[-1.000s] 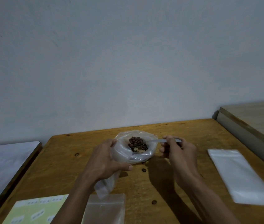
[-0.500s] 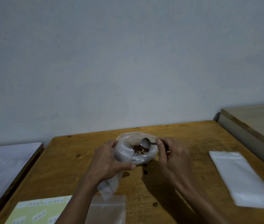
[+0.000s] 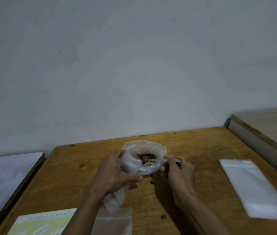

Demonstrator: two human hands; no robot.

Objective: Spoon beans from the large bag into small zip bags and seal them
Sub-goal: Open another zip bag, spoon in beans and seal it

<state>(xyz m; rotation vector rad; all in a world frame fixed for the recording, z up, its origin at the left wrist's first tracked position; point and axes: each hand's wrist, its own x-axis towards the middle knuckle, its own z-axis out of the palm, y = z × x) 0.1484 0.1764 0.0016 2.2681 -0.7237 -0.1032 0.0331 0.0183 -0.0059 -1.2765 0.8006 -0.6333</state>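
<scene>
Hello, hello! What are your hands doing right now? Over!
Left hand holds small zip bag open. Right hand holds spoon, bowl in the beans. Loose beans on table.

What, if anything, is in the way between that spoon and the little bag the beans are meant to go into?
Nothing visible blocks it. The spoon, held by the right hand, has its bowl at the beans in the large bag. The left hand holds the small zip bag right beside it, mouth towards the spoon.
</scene>
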